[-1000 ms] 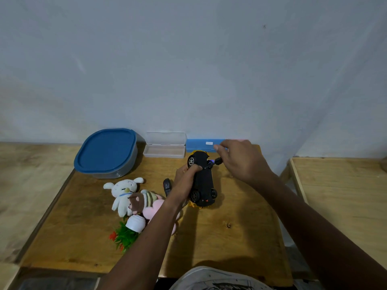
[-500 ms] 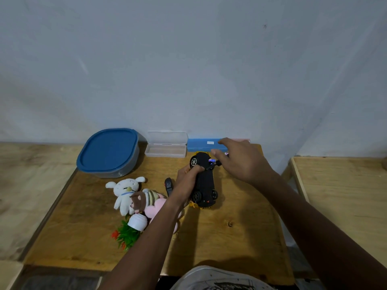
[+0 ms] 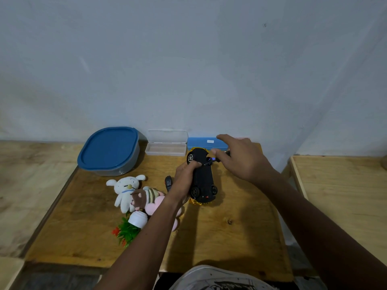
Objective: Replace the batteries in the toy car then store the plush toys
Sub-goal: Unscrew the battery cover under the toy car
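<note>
Battery step under way. Toy car (image 3: 202,181) lies belly-up near the back middle of the wooden table (image 3: 240,237), black underside showing over a yellow body. Left hand (image 3: 185,181) is clamped round its side. Right hand (image 3: 240,160) pinches a thin screwdriver (image 3: 209,162) tipped onto the underside (likely the cover screw). Next: steady turning, tip kept seated. Plush toys (image 3: 136,191), soft and rounded, lie untouched just left.

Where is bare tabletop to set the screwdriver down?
Free: the table right of the toy car and the near strip before it. Crowded: the left, with plush toys, fake plant and blue-lidded container.
</note>
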The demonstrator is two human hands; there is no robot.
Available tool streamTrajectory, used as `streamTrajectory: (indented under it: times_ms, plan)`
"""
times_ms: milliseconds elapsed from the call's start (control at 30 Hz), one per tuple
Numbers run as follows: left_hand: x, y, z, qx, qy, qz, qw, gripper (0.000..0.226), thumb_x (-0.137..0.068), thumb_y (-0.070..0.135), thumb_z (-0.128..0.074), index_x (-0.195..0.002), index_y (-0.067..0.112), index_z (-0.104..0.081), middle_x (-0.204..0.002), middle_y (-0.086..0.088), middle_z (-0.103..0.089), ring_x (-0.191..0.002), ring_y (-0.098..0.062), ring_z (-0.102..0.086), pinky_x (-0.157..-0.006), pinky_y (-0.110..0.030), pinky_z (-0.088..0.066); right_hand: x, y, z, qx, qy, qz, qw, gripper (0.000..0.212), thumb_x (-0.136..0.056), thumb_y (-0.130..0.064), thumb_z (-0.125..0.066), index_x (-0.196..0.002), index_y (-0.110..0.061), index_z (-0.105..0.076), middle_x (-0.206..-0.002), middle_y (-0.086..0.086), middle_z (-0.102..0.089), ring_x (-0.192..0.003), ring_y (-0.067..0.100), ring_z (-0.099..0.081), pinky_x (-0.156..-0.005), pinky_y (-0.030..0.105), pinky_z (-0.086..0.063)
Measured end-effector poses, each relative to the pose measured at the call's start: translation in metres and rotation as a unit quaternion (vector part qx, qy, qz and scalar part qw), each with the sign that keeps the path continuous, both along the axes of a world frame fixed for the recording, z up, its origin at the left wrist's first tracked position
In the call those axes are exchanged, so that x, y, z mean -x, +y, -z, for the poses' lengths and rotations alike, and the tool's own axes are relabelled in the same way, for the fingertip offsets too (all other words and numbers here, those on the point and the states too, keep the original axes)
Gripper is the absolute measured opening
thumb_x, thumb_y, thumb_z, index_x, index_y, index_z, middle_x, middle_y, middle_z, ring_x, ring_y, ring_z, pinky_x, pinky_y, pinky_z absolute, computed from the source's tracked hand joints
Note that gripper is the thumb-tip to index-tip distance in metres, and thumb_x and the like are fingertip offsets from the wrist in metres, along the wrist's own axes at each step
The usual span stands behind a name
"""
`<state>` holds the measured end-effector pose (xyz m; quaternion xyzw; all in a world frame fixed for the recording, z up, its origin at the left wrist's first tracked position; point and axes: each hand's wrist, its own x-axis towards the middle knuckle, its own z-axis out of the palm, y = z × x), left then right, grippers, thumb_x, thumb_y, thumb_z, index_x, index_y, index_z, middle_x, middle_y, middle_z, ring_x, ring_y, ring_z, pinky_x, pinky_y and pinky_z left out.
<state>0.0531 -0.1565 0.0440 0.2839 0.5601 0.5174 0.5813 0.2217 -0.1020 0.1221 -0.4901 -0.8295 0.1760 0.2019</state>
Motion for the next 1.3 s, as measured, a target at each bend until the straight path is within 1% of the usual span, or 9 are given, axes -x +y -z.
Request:
streamTrajectory:
  times_ms: [133, 333, 500, 600, 833, 933, 1033, 1167, 1300]
  plan:
    - [0.001, -0.001, -0.001, 0.002, -0.007, -0.007, 1.0, 0.028, -0.096, 0.02, -0.053, -0.117, 0.004, -0.06, -0.09, -0.012, -0.07, -0.077, -0.024, -0.069, -0.065, -0.036, -0.057, 0.0, 0.0, 0.001, -0.009, 0.019, 0.005, 1.0, 0.041, -0.101, -0.038, -0.048, -0.141, -0.028, -0.048, -0.096, 0.0, -0.068, -0.102, 0.023, -0.059, -0.067, 0.027, -0.04]
    - [0.0, 0.0, -0.001, 0.003, -0.003, -0.011, 1.0, 0.027, -0.095, 0.021, -0.053, -0.116, 0.005, -0.061, -0.088, -0.011, -0.07, -0.076, -0.023, -0.069, -0.065, -0.036, -0.056, 0.001, -0.002, -0.007, 0.027, 0.07, -0.039, 0.996, 0.062, -0.084, -0.014, -0.074, -0.139, -0.032, -0.051, -0.089, -0.011, -0.051, -0.085, 0.01, -0.051, -0.082, 0.03, -0.047]
    - [0.001, -0.001, 0.001, 0.0, 0.003, -0.004, 1.0, 0.028, -0.095, 0.022, -0.054, -0.117, 0.006, -0.061, -0.092, -0.013, -0.069, -0.08, -0.025, -0.068, -0.069, -0.039, -0.056, -0.001, 0.0, 0.0, -0.009, -0.019, 0.004, 1.0, 0.049, -0.092, -0.056, -0.054, -0.134, -0.031, -0.054, -0.107, -0.002, -0.068, -0.106, 0.02, -0.06, -0.083, 0.034, -0.046]
    - [-0.001, -0.001, 0.002, 0.008, -0.006, -0.01, 1.0, 0.025, -0.095, 0.02, -0.054, -0.115, 0.005, -0.061, -0.091, -0.014, -0.069, -0.078, -0.026, -0.068, -0.069, -0.039, -0.056, -0.002, 0.001, 0.0, -0.071, -0.063, 0.017, 0.995, 0.04, -0.102, -0.047, -0.036, -0.123, -0.027, -0.063, -0.1, 0.0, -0.071, -0.1, 0.024, -0.063, -0.074, 0.033, -0.046]
    - [-0.003, 0.002, 0.003, 0.008, -0.006, -0.01, 1.0, 0.026, -0.096, 0.02, -0.054, -0.115, 0.004, -0.061, -0.093, -0.015, -0.069, -0.08, -0.027, -0.068, -0.067, -0.037, -0.056, -0.001, 0.003, -0.003, 0.045, 0.106, -0.043, 0.992, 0.062, -0.084, -0.013, -0.074, -0.138, -0.033, -0.052, -0.086, -0.016, -0.048, -0.078, 0.002, -0.049, -0.077, 0.023, -0.039]
    - [-0.004, 0.004, 0.003, 0.004, 0.0, -0.009, 1.0, 0.026, -0.095, 0.02, -0.054, -0.115, 0.004, -0.063, -0.091, -0.014, -0.069, -0.079, -0.026, -0.067, -0.068, -0.037, -0.055, 0.0, 0.003, 0.0, 0.016, 0.063, -0.029, 0.997, 0.055, -0.087, -0.036, -0.071, -0.138, -0.033, -0.051, -0.094, -0.007, -0.057, -0.087, 0.008, -0.053, -0.082, 0.03, -0.045]
    - [-0.005, 0.003, 0.004, 0.005, -0.002, -0.005, 1.0, 0.026, -0.096, 0.02, -0.053, -0.114, 0.004, -0.063, -0.091, -0.013, -0.068, -0.079, -0.026, -0.067, -0.068, -0.038, -0.055, 0.0, 0.004, -0.002, -0.023, -0.004, 0.006, 1.0, 0.044, -0.097, -0.054, -0.046, -0.131, -0.029, -0.058, -0.098, 0.0, -0.071, -0.101, 0.021, -0.061, -0.079, 0.034, -0.045]
    - [-0.005, 0.004, 0.004, 0.011, -0.004, -0.009, 1.0, 0.028, -0.096, 0.02, -0.054, -0.116, 0.004, -0.061, -0.093, -0.015, -0.068, -0.081, -0.027, -0.067, -0.068, -0.036, -0.056, 0.001, 0.007, -0.003, -0.017, -0.006, 0.004, 1.0, 0.038, -0.1, -0.035, -0.05, -0.137, -0.032, -0.052, -0.095, 0.001, -0.071, -0.099, 0.025, -0.062, -0.073, 0.028, -0.036]
    - [-0.002, 0.006, 0.005, 0.013, -0.015, -0.021, 1.0, 0.027, -0.095, 0.02, -0.053, -0.117, 0.005, -0.06, -0.094, -0.016, -0.069, -0.082, -0.029, -0.068, -0.072, -0.04, -0.055, 0.001, 0.01, -0.007, 0.084, 0.091, -0.057, 0.991, 0.078, -0.085, -0.01, -0.071, -0.146, -0.042, -0.036, -0.086, -0.003, -0.057, -0.08, 0.015, -0.059, -0.07, 0.026, -0.046]
